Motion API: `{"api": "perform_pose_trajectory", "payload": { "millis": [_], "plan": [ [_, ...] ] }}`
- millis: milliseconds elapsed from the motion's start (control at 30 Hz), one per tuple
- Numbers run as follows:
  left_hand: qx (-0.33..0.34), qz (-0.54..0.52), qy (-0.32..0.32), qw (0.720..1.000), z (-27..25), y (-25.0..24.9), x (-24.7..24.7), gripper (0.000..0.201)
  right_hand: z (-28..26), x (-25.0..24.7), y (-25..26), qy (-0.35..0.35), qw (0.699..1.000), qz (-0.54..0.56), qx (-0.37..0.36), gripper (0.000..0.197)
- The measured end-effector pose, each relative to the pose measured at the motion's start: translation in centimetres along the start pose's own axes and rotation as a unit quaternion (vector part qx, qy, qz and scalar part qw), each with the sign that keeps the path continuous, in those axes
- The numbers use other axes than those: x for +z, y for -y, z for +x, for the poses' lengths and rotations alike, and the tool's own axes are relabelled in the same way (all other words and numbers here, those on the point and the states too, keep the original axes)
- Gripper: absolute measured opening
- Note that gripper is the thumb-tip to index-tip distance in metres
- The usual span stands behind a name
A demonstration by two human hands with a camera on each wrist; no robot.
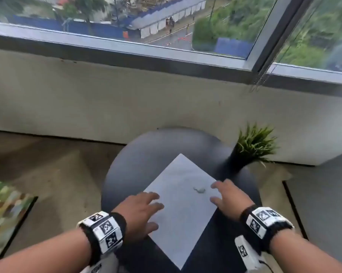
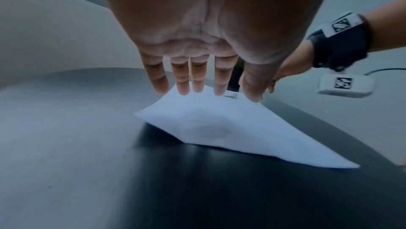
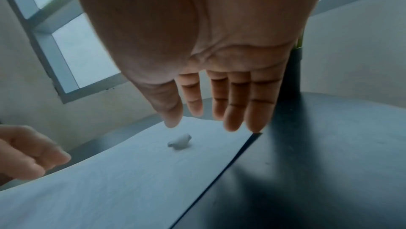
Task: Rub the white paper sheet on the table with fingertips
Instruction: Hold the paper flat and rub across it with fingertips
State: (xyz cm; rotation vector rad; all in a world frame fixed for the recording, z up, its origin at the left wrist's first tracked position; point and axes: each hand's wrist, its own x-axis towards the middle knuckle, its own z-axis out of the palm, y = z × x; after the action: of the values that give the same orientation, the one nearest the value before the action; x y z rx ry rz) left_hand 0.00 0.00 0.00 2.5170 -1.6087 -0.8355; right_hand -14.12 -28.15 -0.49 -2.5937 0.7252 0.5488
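A: Presently, the white paper sheet lies flat on the dark round table, thin, light, likely to slide.

B: Correct. The left hand and right hand hold nothing, fingers spread; press flat near opposite edges, never pinch.

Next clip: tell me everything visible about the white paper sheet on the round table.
The white paper sheet is a plain, unprinted rectangle lying turned like a diamond on the dark round table. One corner looks slightly raised in the left wrist view. A small pale crumpled bit sits on it near the right edge. The left hand reaches over its left edge with fingers extended; the right hand is spread at its right edge. Whether the fingertips press it cannot be told.
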Motion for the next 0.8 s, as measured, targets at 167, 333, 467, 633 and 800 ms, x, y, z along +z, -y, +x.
{"api": "perform_pose_trajectory", "payload": {
  "millis": [167,333,467,633,800],
  "plan": [
    [0.027,0.067,-0.035,0.997,2.2,2.0,3.2,0.084,4.0,1.3,1.1,-0.050,0.997,-0.025,-0.046,0.037],
    [0.000,0.081,-0.063,0.995,1.8,1.3,5.4,0.107,4.0,2.5,2.5,-0.073,0.995,-0.050,-0.037,0.015],
    [-0.018,0.073,-0.042,0.996,0.8,-0.4,6.0,0.112,-0.2,3.3,3.2,-0.071,0.995,0.030,-0.062,0.013],
    [-0.020,0.092,-0.017,0.995,-0.2,-2.1,6.8,0.114,-4.8,6.9,4.8,-0.027,0.989,0.081,-0.120,0.015],
    [-0.005,0.098,-0.020,0.995,-0.5,-3.5,7.9,0.110,-5.7,7.6,4.7,-0.034,0.980,0.165,-0.104,0.013]
  ]
}}
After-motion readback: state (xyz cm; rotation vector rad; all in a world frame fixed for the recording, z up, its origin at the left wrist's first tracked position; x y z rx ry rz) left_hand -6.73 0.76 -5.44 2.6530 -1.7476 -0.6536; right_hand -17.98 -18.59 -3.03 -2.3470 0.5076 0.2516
